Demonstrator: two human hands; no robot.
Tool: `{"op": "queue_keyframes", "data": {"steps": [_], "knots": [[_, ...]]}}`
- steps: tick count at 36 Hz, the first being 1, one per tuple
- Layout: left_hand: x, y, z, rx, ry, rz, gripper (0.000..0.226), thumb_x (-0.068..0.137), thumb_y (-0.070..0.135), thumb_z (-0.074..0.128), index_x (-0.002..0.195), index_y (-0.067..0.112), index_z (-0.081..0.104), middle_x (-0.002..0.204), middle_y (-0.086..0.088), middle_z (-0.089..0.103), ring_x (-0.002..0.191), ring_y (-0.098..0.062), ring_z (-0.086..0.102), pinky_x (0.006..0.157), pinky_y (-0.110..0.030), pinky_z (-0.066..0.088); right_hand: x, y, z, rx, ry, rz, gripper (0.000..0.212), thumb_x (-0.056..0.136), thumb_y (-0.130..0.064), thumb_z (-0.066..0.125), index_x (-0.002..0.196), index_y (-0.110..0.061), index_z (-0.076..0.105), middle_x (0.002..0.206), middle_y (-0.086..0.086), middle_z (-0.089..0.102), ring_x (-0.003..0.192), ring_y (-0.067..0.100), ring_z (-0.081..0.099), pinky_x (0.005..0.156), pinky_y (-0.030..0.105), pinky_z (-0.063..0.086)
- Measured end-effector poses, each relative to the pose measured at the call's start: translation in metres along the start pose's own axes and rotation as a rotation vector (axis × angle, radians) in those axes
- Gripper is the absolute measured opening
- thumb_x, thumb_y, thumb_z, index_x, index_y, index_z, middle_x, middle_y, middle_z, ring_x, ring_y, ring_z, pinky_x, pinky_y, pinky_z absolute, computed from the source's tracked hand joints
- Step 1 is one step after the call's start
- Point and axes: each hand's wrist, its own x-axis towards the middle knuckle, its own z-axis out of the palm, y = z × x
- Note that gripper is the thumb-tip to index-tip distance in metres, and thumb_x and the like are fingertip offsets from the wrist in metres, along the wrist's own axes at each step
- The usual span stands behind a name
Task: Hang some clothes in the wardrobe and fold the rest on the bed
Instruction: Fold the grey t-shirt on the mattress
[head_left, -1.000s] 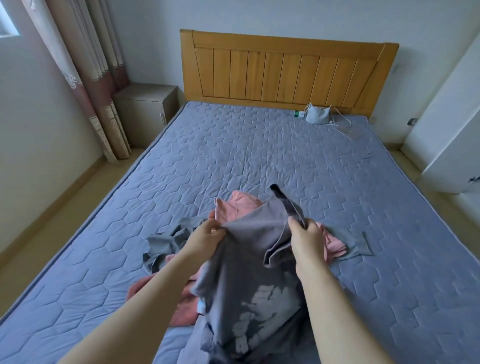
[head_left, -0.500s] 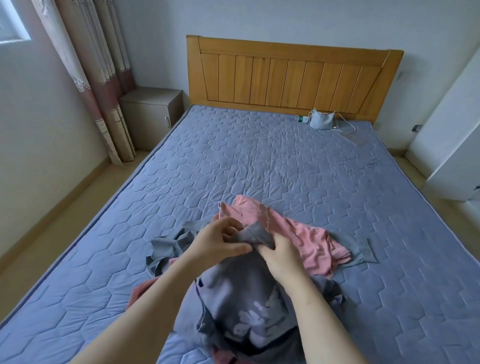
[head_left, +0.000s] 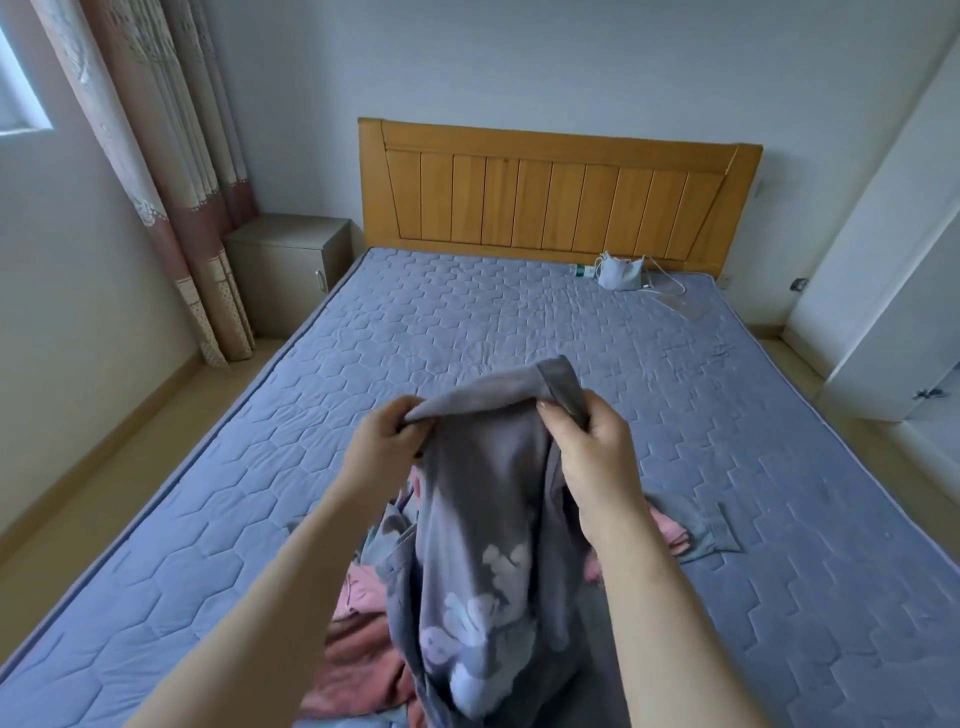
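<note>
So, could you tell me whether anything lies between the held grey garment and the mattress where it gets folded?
Yes: the left hand and right hand hold the grey garment over a heap of pink clothes, lying on the mattress right under it.

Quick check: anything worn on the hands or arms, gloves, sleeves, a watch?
Nothing shows. The left hand and right hand are bare: no gloves, rings or watch. The left forearm and right forearm are bare to the frame edge, no sleeve.

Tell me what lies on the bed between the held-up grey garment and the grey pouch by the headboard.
Nothing: between the grey garment and the pouch the head view shows only bare quilted mattress.
</note>
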Motion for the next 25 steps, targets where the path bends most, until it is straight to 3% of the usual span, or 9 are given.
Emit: {"op": "queue_keyframes", "data": {"steps": [2,4,7,9,11,14,17,21,25], "knots": [[0.003,0.031,-0.009,-0.03,0.076,0.067,0.037,0.088,-0.007,0.042,0.074,0.023,0.057,0.064,0.0,0.053,0.053,-0.005,0.046,0.052,-0.023,0.038,0.007,-0.008,-0.006,-0.183,0.101,-0.022,0.008,0.086,-0.021,0.064,0.087,-0.018,0.056,0.075,-0.008,0.056,0.082,0.017,0.055,0.066,0.027,0.039],[0.002,0.061,-0.015,-0.01,0.11,0.185,0.039,0.085,-0.009,0.044,0.074,0.026,0.057,0.063,0.006,0.054,0.047,0.0,0.048,0.049,-0.018,0.038,0.008,-0.018,-0.008,-0.245,0.057,-0.058,0.03,0.084,-0.02,0.066,0.109,-0.028,0.052,0.098,-0.013,0.055,0.103,0.013,0.055,0.082,0.027,0.044],[-0.003,0.096,-0.019,0.101,0.058,0.356,0.039,0.079,-0.007,0.053,0.075,0.031,0.059,0.062,0.024,0.058,0.059,0.012,0.053,0.056,-0.006,0.04,0.004,-0.034,-0.004,-0.368,-0.121,-0.195,0.063,0.078,-0.024,0.071,0.132,-0.035,0.041,0.127,-0.009,0.048,0.121,0.013,0.044,0.1,0.036,0.039],[-0.008,0.112,-0.017,0.133,-0.003,0.426,0.043,0.075,-0.006,0.057,0.069,0.037,0.058,0.06,0.027,0.059,0.063,0.011,0.053,0.058,-0.005,0.039,0.003,-0.038,0.002,-0.451,-0.241,-0.29,0.038,0.069,-0.033,0.068,0.105,-0.033,0.057,0.105,-0.006,0.062,0.104,0.017,0.055,0.088,0.038,0.045],[-0.01,0.116,-0.014,0.171,-0.023,0.462,0.042,0.072,-0.002,0.062,0.066,0.039,0.056,0.062,0.019,0.061,0.062,0.005,0.051,0.058,-0.008,0.039,0.001,-0.038,0.006,-0.405,-0.266,-0.241,0.016,0.07,-0.035,0.067,0.072,-0.025,0.054,0.068,-0.007,0.055,0.073,0.014,0.053,0.07,0.034,0.044],[-0.008,0.103,-0.011,0.149,-0.086,0.392,0.036,0.071,0.002,0.07,0.069,0.035,0.056,0.063,0.008,0.059,0.057,-0.002,0.051,0.058,-0.018,0.043,-0.001,-0.025,0.0,-0.266,-0.163,-0.142,0.019,0.084,-0.023,0.065,0.073,-0.008,0.06,0.064,0.002,0.054,0.066,0.013,0.046,0.064,0.031,0.039],[-0.004,0.069,-0.006,0.157,-0.291,0.223,0.033,0.071,0.011,0.079,0.079,0.035,0.058,0.066,0.006,0.059,0.051,-0.001,0.052,0.06,-0.026,0.047,-0.003,-0.015,-0.006,-0.184,-0.054,-0.139,0.024,0.085,-0.012,0.062,0.073,0.007,0.053,0.064,0.01,0.045,0.067,0.015,0.039,0.061,0.031,0.033],[-0.009,0.025,0.012,0.407,-0.393,0.121,0.022,0.079,0.017,0.073,0.098,0.015,0.062,0.074,0.012,0.052,0.061,-0.007,0.05,0.058,-0.019,0.038,-0.004,-0.018,-0.01,-0.072,-0.068,-0.157,0.018,0.084,0.001,0.055,0.065,0.001,0.052,0.061,0.001,0.046,0.066,0.008,0.042,0.062,0.025,0.035],[-0.013,0.007,0.024,0.401,-0.398,0.108,0.024,0.086,0.015,0.065,0.11,0.017,0.059,0.095,0.013,0.041,0.09,-0.01,0.047,0.069,-0.013,0.035,-0.003,-0.024,-0.015,0.017,-0.113,-0.169,0.028,0.083,0.005,0.051,0.062,-0.012,0.056,0.057,-0.013,0.052,0.061,0.001,0.046,0.06,0.015,0.037]]}}
